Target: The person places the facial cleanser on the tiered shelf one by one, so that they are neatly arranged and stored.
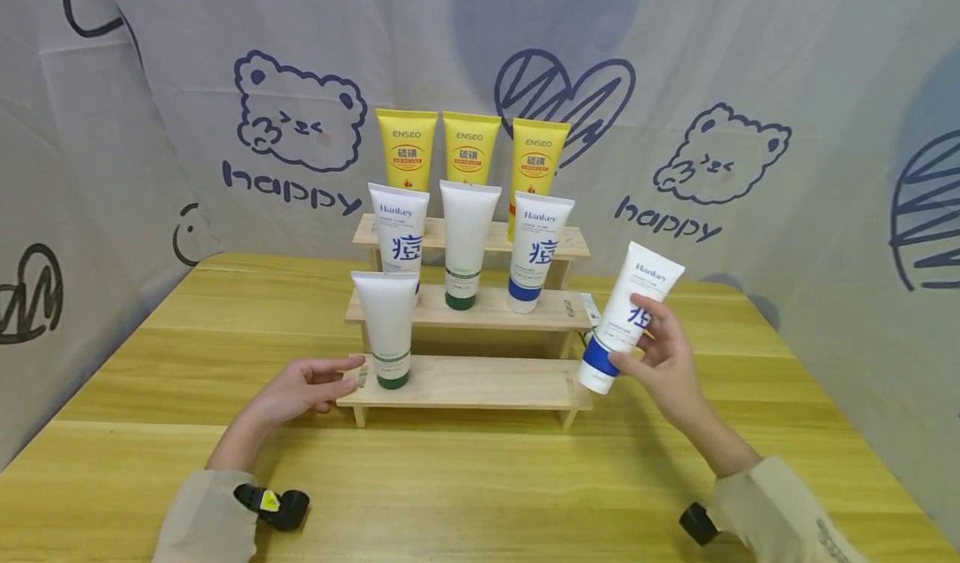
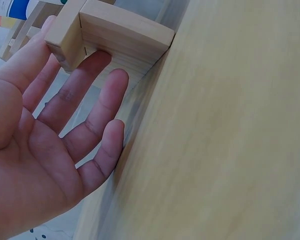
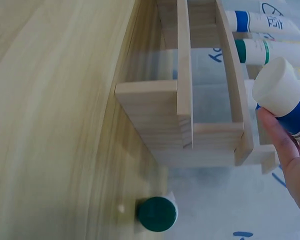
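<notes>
My right hand (image 1: 663, 363) holds a white Hankey squeeze tube (image 1: 630, 305) with a blue band, tilted cap-down just off the right end of a stepped wooden display rack (image 1: 480, 384). The same tube (image 3: 295, 107) shows its white cap in the right wrist view. At the rack's left end, my left hand (image 1: 303, 388) touches the lowest step with loosely extended fingers; in the left wrist view they lie around the step's end and leg (image 2: 125, 25). A white tube with a green cap (image 1: 386, 321) stands upright on that step, beside the left fingertips.
On the middle step stand a Hankey tube (image 1: 399, 221), a plain white tube (image 1: 468, 234) and another Hankey tube (image 1: 542, 242). Three yellow ENSEO tubes (image 1: 471, 142) fill the top step. A green-capped item (image 3: 157, 214) is on the table (image 1: 465, 488) near the rack. Printed cloth (image 1: 435, 38) hangs behind.
</notes>
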### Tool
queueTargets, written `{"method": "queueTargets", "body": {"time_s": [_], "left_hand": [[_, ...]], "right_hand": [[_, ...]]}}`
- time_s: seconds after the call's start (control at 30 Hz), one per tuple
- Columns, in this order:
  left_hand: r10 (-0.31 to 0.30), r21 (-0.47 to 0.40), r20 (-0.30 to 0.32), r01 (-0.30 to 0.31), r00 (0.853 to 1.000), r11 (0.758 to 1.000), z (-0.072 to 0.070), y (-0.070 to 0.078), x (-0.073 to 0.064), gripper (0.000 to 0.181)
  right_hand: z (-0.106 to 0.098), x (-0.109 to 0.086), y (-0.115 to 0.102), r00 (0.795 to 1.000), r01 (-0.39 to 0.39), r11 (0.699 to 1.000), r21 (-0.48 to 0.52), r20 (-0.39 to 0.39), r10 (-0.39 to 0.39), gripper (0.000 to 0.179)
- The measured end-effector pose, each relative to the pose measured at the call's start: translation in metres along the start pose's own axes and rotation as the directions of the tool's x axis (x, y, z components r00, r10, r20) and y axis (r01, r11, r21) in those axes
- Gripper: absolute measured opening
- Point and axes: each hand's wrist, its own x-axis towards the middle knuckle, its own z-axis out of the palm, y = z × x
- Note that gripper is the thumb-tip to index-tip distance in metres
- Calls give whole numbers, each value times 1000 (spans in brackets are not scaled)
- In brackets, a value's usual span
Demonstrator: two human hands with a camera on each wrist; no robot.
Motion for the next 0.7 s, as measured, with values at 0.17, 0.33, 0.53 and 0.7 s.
{"method": "queueTargets", "body": {"time_s": [0.17,0.33,0.53,0.7], "left_hand": [[0,-7,1,0,1000,1000,0,0,0,51],[-4,-6,-2,4,1000,1000,0,1,-1,51],[-8,1,-6,8,1000,1000,1,1,-1,51],[-3,2,-5,3,1000,1000,1,0,-1,51]], "right_hand": [[10,0,-4,998,32,999,14,51,-32,67],[22,1,-5,997,-28,996,-88,70,34,68],[36,5,-1,991,-75,989,-128,103,89,67],[48,10,5,987,-92,988,-124,121,107,65]]}}
